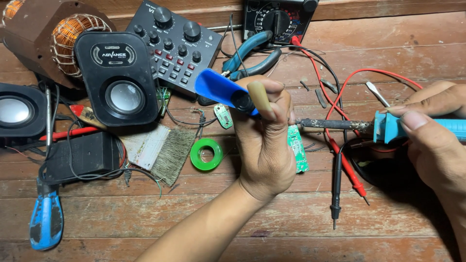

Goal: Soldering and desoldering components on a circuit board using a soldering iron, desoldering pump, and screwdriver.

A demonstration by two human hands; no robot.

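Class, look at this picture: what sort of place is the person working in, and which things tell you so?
Probably a home electronics repair bench. The right hand holds a blue soldering iron near a green circuit board, and an analogue multimeter with red and black probes lies on the worn wooden table.

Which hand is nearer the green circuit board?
Left. The left hand, holding a blue tool, lies directly over the green circuit board; the right hand grips the soldering iron farther right.

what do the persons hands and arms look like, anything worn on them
Both hands are bare: no gloves, rings or watch show. The left hand leads into a bare forearm with no sleeve in view. The right hand is cut off by the frame edge, so its arm stays unseen.
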